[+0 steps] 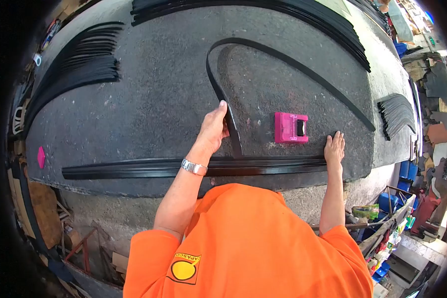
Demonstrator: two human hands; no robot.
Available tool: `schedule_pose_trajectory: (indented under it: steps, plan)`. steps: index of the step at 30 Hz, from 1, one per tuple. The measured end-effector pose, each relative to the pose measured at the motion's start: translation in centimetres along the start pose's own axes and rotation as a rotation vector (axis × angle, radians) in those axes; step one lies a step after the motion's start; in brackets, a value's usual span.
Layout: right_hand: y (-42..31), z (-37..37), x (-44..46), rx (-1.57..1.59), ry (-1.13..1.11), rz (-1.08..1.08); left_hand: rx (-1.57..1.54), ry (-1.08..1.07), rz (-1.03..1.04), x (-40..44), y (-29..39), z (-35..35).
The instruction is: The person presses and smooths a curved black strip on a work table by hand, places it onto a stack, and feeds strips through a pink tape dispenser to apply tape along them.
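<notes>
My left hand, with a metal watch at the wrist, pinches a long black strip near one end. The strip stands on its edge, loops up and away, and runs down to the right side of the dark tabletop. Below that hand, a stack of straight black strips lies along the near edge. My right hand rests flat with fingers stretched out at the stack's right end. Between the hands, a little farther off, sits a magenta box with a black part on its right side.
Bundles of curved black strips lie at the far left, along the back and on the right. A small pink piece is near the left edge. Blue containers and clutter stand below the table at right.
</notes>
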State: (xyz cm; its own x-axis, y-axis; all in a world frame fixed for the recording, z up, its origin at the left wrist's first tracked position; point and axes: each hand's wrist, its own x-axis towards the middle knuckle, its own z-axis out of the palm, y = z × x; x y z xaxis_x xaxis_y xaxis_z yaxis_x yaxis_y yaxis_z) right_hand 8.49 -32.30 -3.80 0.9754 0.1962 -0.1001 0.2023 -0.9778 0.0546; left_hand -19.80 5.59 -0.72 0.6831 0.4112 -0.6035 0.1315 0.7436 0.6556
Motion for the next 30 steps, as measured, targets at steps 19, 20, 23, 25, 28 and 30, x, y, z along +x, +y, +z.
schedule_pose_trajectory:
  steps: [19, 20, 23, 25, 28, 30]
  plan:
    - [0.1, -7.4, -3.2, -0.050, -0.058, -0.044, 1.687, 0.567, 0.049, -1.5, 19.2, -23.3]
    - [1.1, -6.8, -2.5, -0.011, -0.002, -0.032, 1.680, 0.557, 0.253, -1.8, 20.1, -23.4]
    - [2.8, -6.3, -0.8, -0.006, 0.006, 0.019, 1.418, 0.400, 0.631, -5.1, 21.7, -17.1]
    - [2.9, -5.1, -0.3, -0.034, -0.085, 0.088, 1.276, 0.151, 0.774, -7.8, 21.1, -9.9]
    - [2.7, -2.5, -0.3, -0.039, -0.068, 0.114, 1.260, -0.330, 0.864, -15.0, 19.7, 2.2]
    - [3.1, -1.0, -0.2, -0.049, -0.045, 0.093, 1.122, -0.597, 1.114, -18.0, 18.2, 7.3]
